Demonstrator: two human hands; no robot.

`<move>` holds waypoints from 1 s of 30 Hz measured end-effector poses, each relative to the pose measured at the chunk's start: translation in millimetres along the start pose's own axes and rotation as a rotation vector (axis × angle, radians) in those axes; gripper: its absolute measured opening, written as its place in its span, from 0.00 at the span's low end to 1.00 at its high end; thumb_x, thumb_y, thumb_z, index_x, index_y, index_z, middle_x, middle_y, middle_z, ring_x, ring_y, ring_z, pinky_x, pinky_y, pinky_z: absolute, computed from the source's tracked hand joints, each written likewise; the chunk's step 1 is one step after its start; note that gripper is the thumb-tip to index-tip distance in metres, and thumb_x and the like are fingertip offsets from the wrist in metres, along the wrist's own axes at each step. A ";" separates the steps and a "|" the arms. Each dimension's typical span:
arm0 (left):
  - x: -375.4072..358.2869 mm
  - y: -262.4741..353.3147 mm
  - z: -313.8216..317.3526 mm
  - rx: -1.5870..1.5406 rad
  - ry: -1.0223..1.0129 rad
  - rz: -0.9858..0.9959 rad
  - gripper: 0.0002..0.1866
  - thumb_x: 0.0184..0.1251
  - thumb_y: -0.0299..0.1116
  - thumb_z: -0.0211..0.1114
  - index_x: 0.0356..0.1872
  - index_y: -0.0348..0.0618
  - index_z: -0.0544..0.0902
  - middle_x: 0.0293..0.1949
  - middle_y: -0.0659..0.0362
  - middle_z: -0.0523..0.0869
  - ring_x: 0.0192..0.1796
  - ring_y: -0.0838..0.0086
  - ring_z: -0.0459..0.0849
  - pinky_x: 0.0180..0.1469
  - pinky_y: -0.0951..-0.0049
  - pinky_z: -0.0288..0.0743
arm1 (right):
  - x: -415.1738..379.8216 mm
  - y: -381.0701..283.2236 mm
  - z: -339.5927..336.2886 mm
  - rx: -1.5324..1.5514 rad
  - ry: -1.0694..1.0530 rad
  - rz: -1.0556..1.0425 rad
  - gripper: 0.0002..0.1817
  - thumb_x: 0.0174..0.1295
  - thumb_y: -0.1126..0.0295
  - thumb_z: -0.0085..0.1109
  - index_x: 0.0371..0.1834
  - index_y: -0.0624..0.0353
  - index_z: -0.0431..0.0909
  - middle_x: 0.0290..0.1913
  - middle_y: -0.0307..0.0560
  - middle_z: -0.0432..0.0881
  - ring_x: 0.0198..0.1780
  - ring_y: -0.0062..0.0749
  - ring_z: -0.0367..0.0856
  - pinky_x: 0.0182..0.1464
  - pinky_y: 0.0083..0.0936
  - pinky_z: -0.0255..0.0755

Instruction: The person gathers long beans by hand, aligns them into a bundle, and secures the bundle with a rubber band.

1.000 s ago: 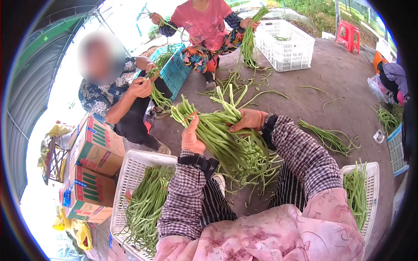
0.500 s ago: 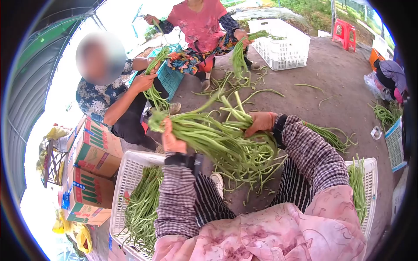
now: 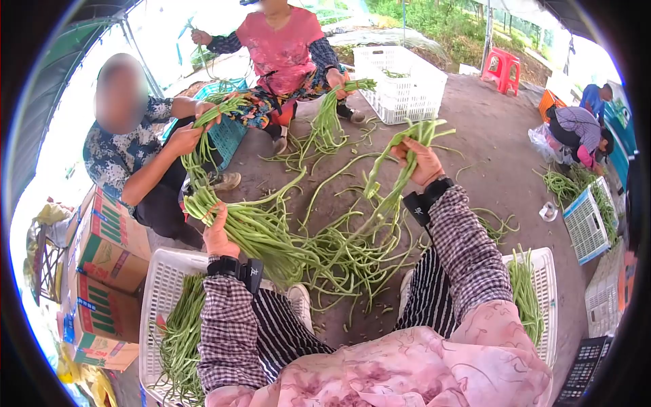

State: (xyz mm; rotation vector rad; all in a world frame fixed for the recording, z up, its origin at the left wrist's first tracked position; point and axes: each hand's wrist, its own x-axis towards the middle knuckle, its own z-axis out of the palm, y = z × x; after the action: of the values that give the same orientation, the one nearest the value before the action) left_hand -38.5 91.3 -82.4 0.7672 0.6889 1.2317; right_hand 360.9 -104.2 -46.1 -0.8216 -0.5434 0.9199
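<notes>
My left hand [image 3: 221, 236] is closed round a thick bunch of long green beans [image 3: 268, 237], near its gathered ends. The bunch's loose ends hang to the right, over a tangled pile of beans [image 3: 363, 261] on the ground between my feet. Farther right and higher up, my right hand [image 3: 422, 164] grips a smaller bunch of long beans [image 3: 388, 193], whose tails trail down toward the pile. Beside my left leg stands a white crate [image 3: 157, 292] with beans [image 3: 182, 332] inside. Another white crate [image 3: 546, 285] holding beans is at my right.
Two people sit opposite, each with long beans in their hands; one wears a pink shirt [image 3: 281, 47], the other a camouflage top [image 3: 112, 146]. Behind them are a teal crate [image 3: 227, 139] and white crates [image 3: 400, 85]. Cartons [image 3: 112, 234] stack at left. A red stool [image 3: 502, 70] stands far right.
My hands have moved apart: the left a little left and down, the right up with a smaller bunch of beans drawn away from the pile. The view has shifted right.
</notes>
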 end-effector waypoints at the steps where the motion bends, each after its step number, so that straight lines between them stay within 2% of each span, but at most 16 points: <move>1: -2.7 0.9 2.2 0.051 0.032 -0.012 0.23 0.49 0.35 0.72 0.48 0.43 0.75 0.41 0.61 0.79 0.40 0.69 0.79 0.42 0.63 0.75 | 3.3 -2.1 -9.2 0.057 0.015 -0.015 0.09 0.58 0.66 0.58 0.38 0.57 0.75 0.35 0.44 0.81 0.35 0.27 0.82 0.24 0.18 0.67; 2: 1.7 -1.6 -1.8 0.059 0.036 -0.007 0.23 0.49 0.34 0.72 0.47 0.42 0.75 0.41 0.61 0.79 0.39 0.70 0.79 0.41 0.64 0.76 | 11.6 -1.0 -23.0 0.060 -0.061 -0.034 0.09 0.59 0.67 0.56 0.41 0.57 0.74 0.38 0.44 0.81 0.41 0.29 0.81 0.24 0.18 0.67; 6: -3.1 -1.7 2.5 0.056 0.024 -0.022 0.23 0.49 0.34 0.72 0.47 0.41 0.76 0.41 0.60 0.79 0.39 0.69 0.79 0.41 0.64 0.75 | 8.2 -6.5 -19.1 0.133 -0.029 -0.087 0.12 0.59 0.68 0.56 0.46 0.55 0.73 0.45 0.41 0.79 0.47 0.30 0.79 0.26 0.17 0.65; 11: -0.7 -8.7 9.4 0.041 0.035 -0.041 0.22 0.50 0.33 0.71 0.46 0.41 0.75 0.40 0.60 0.79 0.39 0.69 0.79 0.41 0.64 0.76 | 9.1 -11.9 -19.5 0.191 -0.031 -0.172 0.13 0.59 0.69 0.57 0.47 0.55 0.73 0.44 0.40 0.80 0.48 0.30 0.78 0.26 0.17 0.65; 14: -4.2 -11.7 18.6 0.056 0.049 -0.038 0.20 0.51 0.30 0.70 0.47 0.40 0.75 0.39 0.60 0.79 0.39 0.70 0.79 0.41 0.66 0.76 | 8.3 -14.6 -16.7 0.234 -0.029 -0.217 0.12 0.58 0.66 0.59 0.44 0.54 0.74 0.43 0.41 0.80 0.46 0.28 0.79 0.26 0.17 0.66; 16: 2.0 -17.8 16.2 0.059 0.066 -0.039 0.20 0.51 0.29 0.69 0.46 0.40 0.75 0.39 0.60 0.79 0.39 0.69 0.79 0.41 0.66 0.76 | 4.1 -19.9 -18.2 0.305 0.039 -0.271 0.10 0.56 0.64 0.61 0.38 0.54 0.74 0.36 0.39 0.80 0.37 0.24 0.79 0.25 0.17 0.66; 17: 5.0 -22.3 16.4 0.064 0.082 -0.041 0.19 0.51 0.28 0.69 0.46 0.40 0.76 0.40 0.59 0.79 0.38 0.69 0.79 0.40 0.66 0.76 | 0.6 -22.9 -19.8 0.297 0.054 -0.284 0.10 0.56 0.64 0.61 0.38 0.54 0.74 0.36 0.39 0.80 0.37 0.24 0.79 0.25 0.17 0.66; 19: -7.6 -16.3 31.7 0.087 0.117 -0.078 0.17 0.51 0.27 0.69 0.44 0.40 0.77 0.40 0.59 0.79 0.41 0.70 0.78 0.42 0.67 0.74 | -6.2 -31.9 -24.5 0.325 0.062 -0.342 0.10 0.55 0.61 0.62 0.31 0.53 0.73 0.28 0.37 0.77 0.26 0.20 0.74 0.24 0.18 0.67; 20: 2.1 -20.1 22.2 0.102 0.103 -0.075 0.17 0.51 0.27 0.69 0.44 0.40 0.77 0.41 0.60 0.79 0.42 0.71 0.77 0.43 0.67 0.73 | -7.5 -33.0 -21.6 0.276 0.153 -0.288 0.09 0.56 0.63 0.61 0.30 0.52 0.71 0.25 0.37 0.75 0.22 0.20 0.69 0.24 0.18 0.68; 23: 1.2 -25.9 29.7 0.194 0.086 -0.025 0.15 0.51 0.26 0.68 0.42 0.40 0.79 0.42 0.61 0.79 0.41 0.72 0.77 0.43 0.69 0.72 | -26.5 -75.1 -38.2 0.182 0.133 -0.322 0.08 0.57 0.64 0.61 0.31 0.52 0.71 0.26 0.38 0.75 0.21 0.20 0.70 0.23 0.18 0.68; 27: -0.2 -31.1 37.9 0.172 -0.002 -0.096 0.14 0.51 0.25 0.68 0.41 0.38 0.80 0.39 0.60 0.80 0.39 0.71 0.78 0.40 0.69 0.74 | -75.9 -149.1 -43.8 -0.083 0.108 -0.452 0.07 0.59 0.65 0.57 0.33 0.54 0.72 0.30 0.40 0.76 0.25 0.20 0.70 0.24 0.18 0.69; 30: 12.1 -47.2 34.7 0.191 -0.050 -0.117 0.15 0.51 0.25 0.68 0.42 0.39 0.79 0.39 0.60 0.81 0.37 0.70 0.79 0.38 0.68 0.75 | -127.0 -202.4 -32.6 -0.240 0.181 -0.500 0.07 0.61 0.66 0.55 0.36 0.56 0.72 0.31 0.41 0.76 0.26 0.21 0.71 0.25 0.18 0.69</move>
State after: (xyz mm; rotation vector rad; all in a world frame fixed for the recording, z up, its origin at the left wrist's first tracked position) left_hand 18.1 91.1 -101.7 0.8997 0.8072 1.0468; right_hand 415.4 -295.9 89.8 -0.9175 -0.6685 0.3214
